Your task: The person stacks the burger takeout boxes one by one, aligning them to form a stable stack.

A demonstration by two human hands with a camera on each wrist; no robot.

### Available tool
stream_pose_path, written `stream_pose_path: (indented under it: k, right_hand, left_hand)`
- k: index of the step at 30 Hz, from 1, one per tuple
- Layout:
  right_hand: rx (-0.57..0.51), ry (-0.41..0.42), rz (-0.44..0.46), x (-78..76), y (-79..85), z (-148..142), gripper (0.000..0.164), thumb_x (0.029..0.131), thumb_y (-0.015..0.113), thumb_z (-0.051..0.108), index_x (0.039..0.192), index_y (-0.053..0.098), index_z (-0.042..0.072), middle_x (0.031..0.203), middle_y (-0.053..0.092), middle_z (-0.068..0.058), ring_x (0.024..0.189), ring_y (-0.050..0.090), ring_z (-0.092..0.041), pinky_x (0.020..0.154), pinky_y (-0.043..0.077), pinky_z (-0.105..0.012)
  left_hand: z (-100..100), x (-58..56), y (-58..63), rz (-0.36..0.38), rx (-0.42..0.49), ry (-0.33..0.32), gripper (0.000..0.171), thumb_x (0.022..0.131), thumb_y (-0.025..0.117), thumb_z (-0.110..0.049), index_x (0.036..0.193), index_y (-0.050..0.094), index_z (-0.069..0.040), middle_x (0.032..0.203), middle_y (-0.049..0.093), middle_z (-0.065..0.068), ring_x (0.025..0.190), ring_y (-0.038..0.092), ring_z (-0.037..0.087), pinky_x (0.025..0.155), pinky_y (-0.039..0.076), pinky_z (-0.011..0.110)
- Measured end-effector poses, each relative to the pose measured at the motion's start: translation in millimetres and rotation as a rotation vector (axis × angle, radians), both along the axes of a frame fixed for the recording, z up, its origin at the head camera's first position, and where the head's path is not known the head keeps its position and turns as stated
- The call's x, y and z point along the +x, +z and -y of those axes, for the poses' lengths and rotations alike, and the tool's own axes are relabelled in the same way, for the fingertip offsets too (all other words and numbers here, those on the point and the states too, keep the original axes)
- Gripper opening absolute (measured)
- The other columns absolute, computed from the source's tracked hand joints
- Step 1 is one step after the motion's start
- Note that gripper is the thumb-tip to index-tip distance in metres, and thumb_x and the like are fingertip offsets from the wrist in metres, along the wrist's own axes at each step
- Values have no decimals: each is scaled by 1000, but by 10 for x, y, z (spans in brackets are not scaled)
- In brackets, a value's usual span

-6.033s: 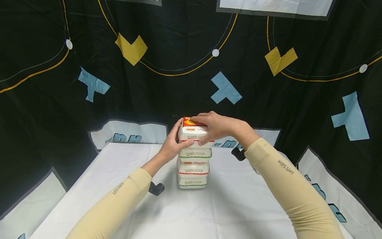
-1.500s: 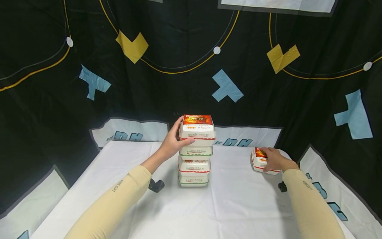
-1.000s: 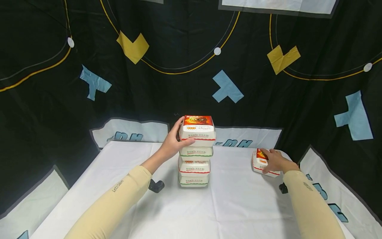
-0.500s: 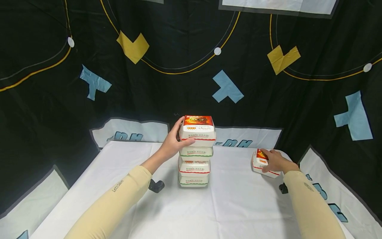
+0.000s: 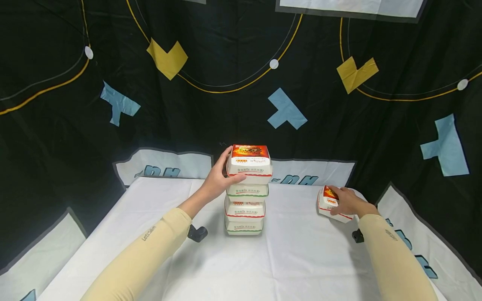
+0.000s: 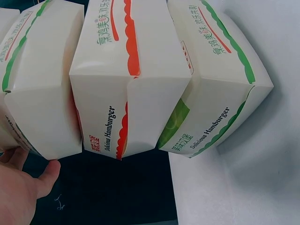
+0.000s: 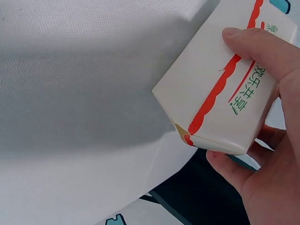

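Note:
Several white paper hamburger boxes stand in a stack mid-table in the head view. The top hamburger box has a red lid picture, and a green-edged hamburger box sits under it. My left hand holds the top box from its left, thumb across the front and fingers at the far side. In the left wrist view its fingertips lie by the lower box's corner. Off to the right, my right hand grips a separate hamburger box, thumb on the near side; its far fingers are partly hidden.
A white cloth covers the table. Black curtain hangs behind it, with pale lettered panels along the back. Small black wrist devices show beside both forearms.
Six seconds ago my right hand was on the top box of the stack; it has since moved right and taken hold of the separate box. Over the last second almost nothing moves.

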State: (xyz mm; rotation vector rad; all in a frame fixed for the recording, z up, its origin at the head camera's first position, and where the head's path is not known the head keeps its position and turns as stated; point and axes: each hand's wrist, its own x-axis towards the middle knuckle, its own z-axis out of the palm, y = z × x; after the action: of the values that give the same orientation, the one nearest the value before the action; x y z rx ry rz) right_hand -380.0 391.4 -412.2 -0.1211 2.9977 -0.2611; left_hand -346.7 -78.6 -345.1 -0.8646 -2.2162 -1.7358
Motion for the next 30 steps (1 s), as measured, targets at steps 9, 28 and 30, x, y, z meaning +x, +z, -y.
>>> stream_pose_path:
  k: [9,28,30]
  right_hand:
    - [-10,1,3,-5,50,6,99,68,79,41,145,23,14,139,28,-29,116,31,-45,87,35,-69]
    - [-17,17,6,47,273,64,98,69,78,41,146,22,14,135,34,-26,112,33,-40,85,39,-64]
    - [-16,12,1,47,298,77,98,69,78,40,146,22,15,135,34,-25,112,33,-39,85,40,-64]
  left_hand:
    - [3,-1,21,-3,-5,12,89,79,72,-35,146,14,-33,137,37,-6,118,44,17,88,49,38]
    - [12,5,-1,11,0,0,88,79,72,-35,145,15,-36,135,38,-7,114,47,17,85,50,35]
    - [10,-2,5,9,3,-4,87,79,71,-35,145,14,-36,135,37,-7,115,46,17,85,50,35]
